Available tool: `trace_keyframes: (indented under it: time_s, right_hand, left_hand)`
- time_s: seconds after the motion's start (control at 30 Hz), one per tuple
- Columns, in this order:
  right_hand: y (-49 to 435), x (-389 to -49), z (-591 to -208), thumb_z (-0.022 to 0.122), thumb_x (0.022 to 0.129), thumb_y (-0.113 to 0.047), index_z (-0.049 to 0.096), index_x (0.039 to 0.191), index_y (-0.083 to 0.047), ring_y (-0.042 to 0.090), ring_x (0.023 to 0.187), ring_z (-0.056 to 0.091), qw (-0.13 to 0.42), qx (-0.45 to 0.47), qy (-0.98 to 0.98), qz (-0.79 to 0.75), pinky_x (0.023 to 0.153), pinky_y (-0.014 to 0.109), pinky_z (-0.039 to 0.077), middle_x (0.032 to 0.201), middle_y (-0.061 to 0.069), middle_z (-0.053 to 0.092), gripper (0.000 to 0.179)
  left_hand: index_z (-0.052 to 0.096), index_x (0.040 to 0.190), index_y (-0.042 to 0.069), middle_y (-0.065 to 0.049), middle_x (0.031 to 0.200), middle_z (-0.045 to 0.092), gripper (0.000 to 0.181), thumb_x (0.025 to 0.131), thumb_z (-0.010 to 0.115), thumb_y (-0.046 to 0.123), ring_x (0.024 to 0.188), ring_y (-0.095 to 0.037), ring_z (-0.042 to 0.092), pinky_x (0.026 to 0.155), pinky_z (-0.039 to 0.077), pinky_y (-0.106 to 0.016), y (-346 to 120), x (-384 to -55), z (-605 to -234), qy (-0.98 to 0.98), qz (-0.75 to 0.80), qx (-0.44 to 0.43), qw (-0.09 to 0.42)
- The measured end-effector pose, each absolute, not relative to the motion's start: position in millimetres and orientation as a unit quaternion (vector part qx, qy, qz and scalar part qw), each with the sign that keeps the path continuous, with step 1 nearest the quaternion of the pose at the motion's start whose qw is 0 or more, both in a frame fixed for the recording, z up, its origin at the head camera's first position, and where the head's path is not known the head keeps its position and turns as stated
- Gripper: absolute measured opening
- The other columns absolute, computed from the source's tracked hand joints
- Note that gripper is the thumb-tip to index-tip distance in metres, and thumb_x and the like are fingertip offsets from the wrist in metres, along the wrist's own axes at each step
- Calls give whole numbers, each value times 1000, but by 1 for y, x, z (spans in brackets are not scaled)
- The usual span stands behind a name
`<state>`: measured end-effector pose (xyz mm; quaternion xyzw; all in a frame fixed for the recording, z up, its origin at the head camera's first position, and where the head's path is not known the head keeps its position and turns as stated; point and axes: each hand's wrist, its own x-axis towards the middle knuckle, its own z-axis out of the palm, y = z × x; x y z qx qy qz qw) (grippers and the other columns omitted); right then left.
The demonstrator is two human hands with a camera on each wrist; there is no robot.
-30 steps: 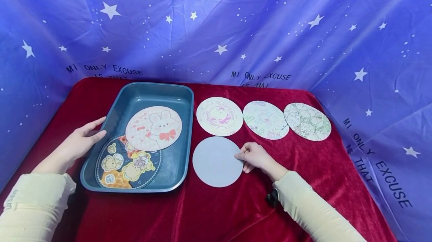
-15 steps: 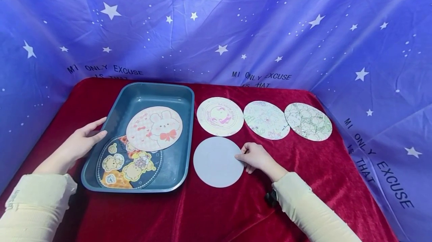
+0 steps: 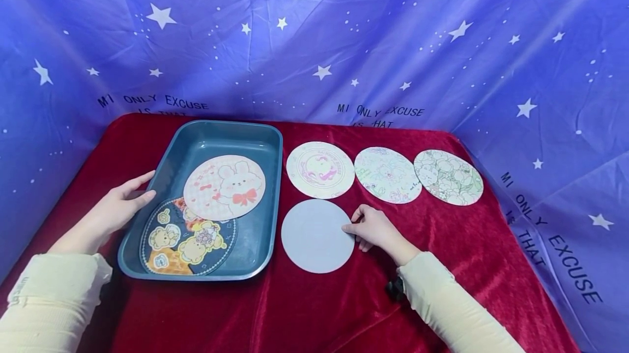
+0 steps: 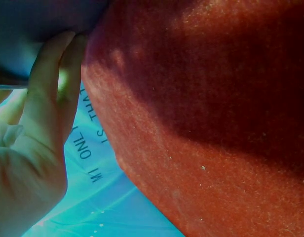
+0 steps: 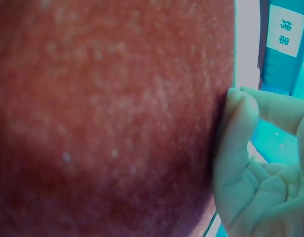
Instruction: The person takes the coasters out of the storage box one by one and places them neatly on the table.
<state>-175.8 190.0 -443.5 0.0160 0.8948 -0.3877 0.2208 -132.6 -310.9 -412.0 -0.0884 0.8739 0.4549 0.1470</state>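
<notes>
My left hand point(image 3: 120, 200) grips the left rim of a dark teal baking tray point(image 3: 216, 129); in the left wrist view straight fingers point(image 4: 46, 94) lie along the tray's outer wall. Two round mats overlap inside it: a pink rabbit one point(image 3: 224, 188) on top of a dark one with cartoon bears point(image 3: 162, 238). Just right of the tray, a round mat lies with its plain pale grey face point(image 3: 316, 238) up. My right hand point(image 3: 371, 230) pinches that mat's right edge between thumb and index finger; the right wrist view shows the fingertips meeting at its edge.
Behind the plain mat lies a row of three printed round mats: a pink ring design point(image 3: 320, 170), a pastel floral one point(image 3: 388, 175) and a green one point(image 3: 448, 178). Dark red velvet cloth point(image 3: 304, 315) covers the table. A blue starry curtain point(image 3: 295, 58) hangs behind.
</notes>
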Motion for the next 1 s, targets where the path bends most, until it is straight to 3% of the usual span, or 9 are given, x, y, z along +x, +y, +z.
trace_keyframes:
  time_s: [0.27, 0.47, 0.67, 1.0]
  right_hand:
    - [196, -176, -440, 67, 89, -8, 58, 102, 4, 12, 46, 61, 242, 7, 861, -447, 49, 29, 58, 67, 9, 63, 20]
    - [195, -177, -434, 63, 92, -9, 63, 95, 4, 11, 47, 60, 227, 3, 859, -458, 51, 28, 58, 65, 8, 65, 13]
    - [191, -179, -429, 60, 94, -10, 63, 96, 6, 11, 50, 61, 214, 0, 854, -475, 53, 28, 59, 67, 8, 64, 17]
    - [186, -182, -415, 56, 97, -9, 57, 110, 16, 8, 53, 60, 212, -17, 819, -533, 56, 26, 59, 71, 6, 64, 28]
  left_hand:
    - [5, 159, 9, -43, 140, 39, 70, 106, 41, 38, 107, -43, 64, 91, 54, -59, -311, -133, -412, 876, 453, -85, 143]
    - [5, 159, 9, -44, 140, 38, 69, 106, 41, 36, 106, -42, 65, 90, 55, -58, -311, -133, -411, 875, 454, -85, 143]
    - [3, 159, 9, -44, 141, 37, 69, 106, 40, 36, 111, -49, 60, 92, 53, -61, -310, -132, -411, 875, 454, -87, 148]
    - [4, 159, 10, -43, 143, 36, 71, 105, 41, 39, 113, -50, 59, 93, 52, -62, -311, -133, -413, 873, 457, -86, 148]
